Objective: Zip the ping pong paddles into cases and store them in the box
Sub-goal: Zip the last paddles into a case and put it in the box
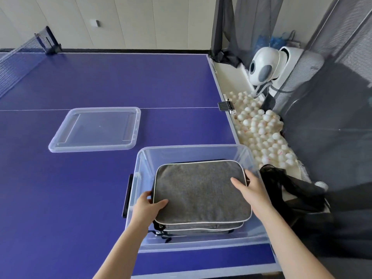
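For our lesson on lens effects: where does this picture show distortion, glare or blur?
Head view: wide-angle bending bows the blue table's right edge and wall panels; light is soft and even, shadows faint; slight sheen on the clear plastic box's rim; the grey fabric case is sharp.

This is a room for table tennis practice: the large blue surface [100,77] has white border lines and a thin white centre line [171,107], and a dark net [18,57] is clamped across it at the far left. Beside its right edge a white round-headed ball machine [265,65] stands inside dark catch netting [332,107], with very many white balls [261,133] heaped in a trough below it. A plain pale panelled wall [141,21] is behind.
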Available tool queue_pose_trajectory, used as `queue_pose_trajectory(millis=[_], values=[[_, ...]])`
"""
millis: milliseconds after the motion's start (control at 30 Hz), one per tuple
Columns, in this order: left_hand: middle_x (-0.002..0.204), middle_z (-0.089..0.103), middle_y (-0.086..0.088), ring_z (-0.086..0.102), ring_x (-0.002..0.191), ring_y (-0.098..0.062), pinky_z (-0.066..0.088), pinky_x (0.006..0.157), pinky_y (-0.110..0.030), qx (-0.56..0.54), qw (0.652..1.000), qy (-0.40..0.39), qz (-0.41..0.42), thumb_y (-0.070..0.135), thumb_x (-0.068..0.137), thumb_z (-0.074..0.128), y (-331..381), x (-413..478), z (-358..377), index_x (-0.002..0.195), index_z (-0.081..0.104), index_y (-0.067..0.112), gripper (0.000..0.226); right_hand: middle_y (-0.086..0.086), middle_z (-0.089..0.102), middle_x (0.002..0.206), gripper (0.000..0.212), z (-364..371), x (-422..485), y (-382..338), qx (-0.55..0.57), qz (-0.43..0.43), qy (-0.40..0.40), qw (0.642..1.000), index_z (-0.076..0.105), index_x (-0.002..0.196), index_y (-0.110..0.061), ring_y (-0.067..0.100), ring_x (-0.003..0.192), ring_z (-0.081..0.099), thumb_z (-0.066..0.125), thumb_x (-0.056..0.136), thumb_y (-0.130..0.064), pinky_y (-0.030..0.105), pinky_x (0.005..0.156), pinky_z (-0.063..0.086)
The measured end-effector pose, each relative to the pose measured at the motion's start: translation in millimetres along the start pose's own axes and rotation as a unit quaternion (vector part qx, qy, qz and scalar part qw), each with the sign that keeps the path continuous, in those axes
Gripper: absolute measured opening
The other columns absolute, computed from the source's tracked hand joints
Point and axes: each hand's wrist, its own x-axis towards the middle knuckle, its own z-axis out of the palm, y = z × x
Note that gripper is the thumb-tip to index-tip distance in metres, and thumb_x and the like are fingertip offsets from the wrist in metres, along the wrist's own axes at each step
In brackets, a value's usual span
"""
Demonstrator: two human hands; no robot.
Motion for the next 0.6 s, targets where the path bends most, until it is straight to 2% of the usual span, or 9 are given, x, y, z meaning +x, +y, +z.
queue_pose_trajectory(millis=[100, 200, 333, 600], values=[[0.112, 0.062, -0.007, 0.061, 0.088, -0.023, 0.049, 0.067, -0.029, 0.05, 0.998, 0.023, 0.01, 0.018, 0.079, 0.078, -4.0, -1.6, 10.0, 0.134, 0.045, 0.011, 0.064, 0.0, 0.063, 0.119, 0.051, 8.0, -2.4, 7.1, -0.045, -0.008, 0.012, 0.999, 0.052, 0.13, -0.019, 0.021, 0.109, 0.06, 0.072, 0.083, -0.022, 0.042, 0.096, 0.049], [0.102, 0.059, -0.002, 0.055, 0.076, -0.013, 0.042, 0.056, -0.022, 0.1, 0.994, 0.029, 0.016, 0.023, 0.078, 0.078, -6.7, -1.9, 16.7, 0.121, 0.047, 0.013, 0.054, -0.001, 0.059, 0.122, 0.06, 10.2, -2.2, 8.7, -0.087, -0.012, 0.008, 0.996, 0.046, 0.135, -0.019, 0.021, 0.114, 0.056, 0.073, 0.083, -0.026, 0.039, 0.098, 0.046], [0.107, 0.058, -0.002, 0.054, 0.089, -0.019, 0.043, 0.066, -0.027, 0.132, 0.991, 0.015, 0.002, 0.031, 0.077, 0.078, -11.6, 1.2, 21.0, 0.122, 0.046, 0.014, 0.058, 0.003, 0.05, 0.139, 0.07, 14.3, -2.1, 14.8, -0.163, -0.021, 0.009, 0.986, 0.035, 0.144, -0.02, 0.024, 0.126, 0.048, 0.067, 0.085, -0.038, 0.042, 0.104, 0.042], [0.121, 0.057, -0.007, 0.057, 0.104, -0.025, 0.051, 0.081, -0.035, 0.148, 0.989, 0.007, -0.017, 0.034, 0.075, 0.08, -10.5, 7.8, 20.1, 0.127, 0.045, 0.012, 0.066, 0.006, 0.047, 0.142, 0.067, 19.0, -1.4, 15.8, -0.188, -0.042, 0.02, 0.981, 0.034, 0.145, -0.013, 0.025, 0.129, 0.045, 0.064, 0.088, -0.033, 0.036, 0.105, 0.039]])
